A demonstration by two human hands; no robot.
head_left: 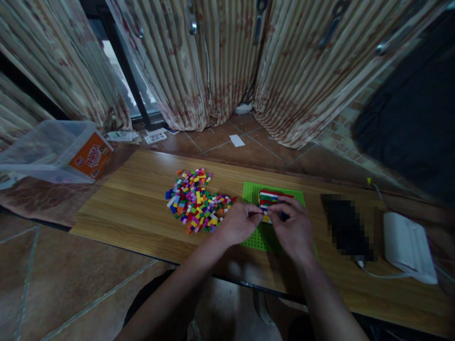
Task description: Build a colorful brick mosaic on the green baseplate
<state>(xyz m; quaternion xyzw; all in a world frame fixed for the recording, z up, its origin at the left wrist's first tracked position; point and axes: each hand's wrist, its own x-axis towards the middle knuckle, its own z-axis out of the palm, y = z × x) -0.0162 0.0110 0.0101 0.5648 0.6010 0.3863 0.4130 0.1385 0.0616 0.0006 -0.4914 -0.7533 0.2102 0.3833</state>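
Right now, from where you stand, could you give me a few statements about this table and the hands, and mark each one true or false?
1. The left hand and right hand have their fingertips at the brick build on the green plate. True.
2. The loose bricks lie to the right of the plate. False: the loose bricks lie to its left.
3. The tub has a blue label. False: the tub's label is orange.
4. A white card lies on the floor beyond the table. True.
5. The white box stands on the green plate. False: the white box is off to the plate's right.
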